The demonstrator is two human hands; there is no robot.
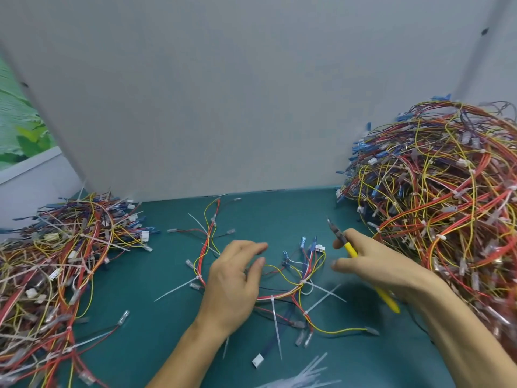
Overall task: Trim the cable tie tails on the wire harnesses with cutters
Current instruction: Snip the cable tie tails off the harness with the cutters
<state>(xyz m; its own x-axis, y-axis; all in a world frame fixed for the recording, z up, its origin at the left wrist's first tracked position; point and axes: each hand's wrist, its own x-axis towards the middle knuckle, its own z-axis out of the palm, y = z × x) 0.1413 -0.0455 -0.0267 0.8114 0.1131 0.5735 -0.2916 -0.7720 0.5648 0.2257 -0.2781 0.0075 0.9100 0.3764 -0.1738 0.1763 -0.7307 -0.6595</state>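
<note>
- Left hand (235, 278) lies palm down on the wire harness (279, 295) at mid-bench (156, 317), fingers relaxed and only slightly bent, gripping nothing.
- Right hand (372, 264), blurred, grips the yellow-handled cutters (349, 247) just right of the harness, nose pointing toward the far edge.
- White cable tie tails (275, 317) stick out of the harness between and below the hands.
- Harness piles sit at the left edge (56, 261) and far-right corner (436, 205).
</note>
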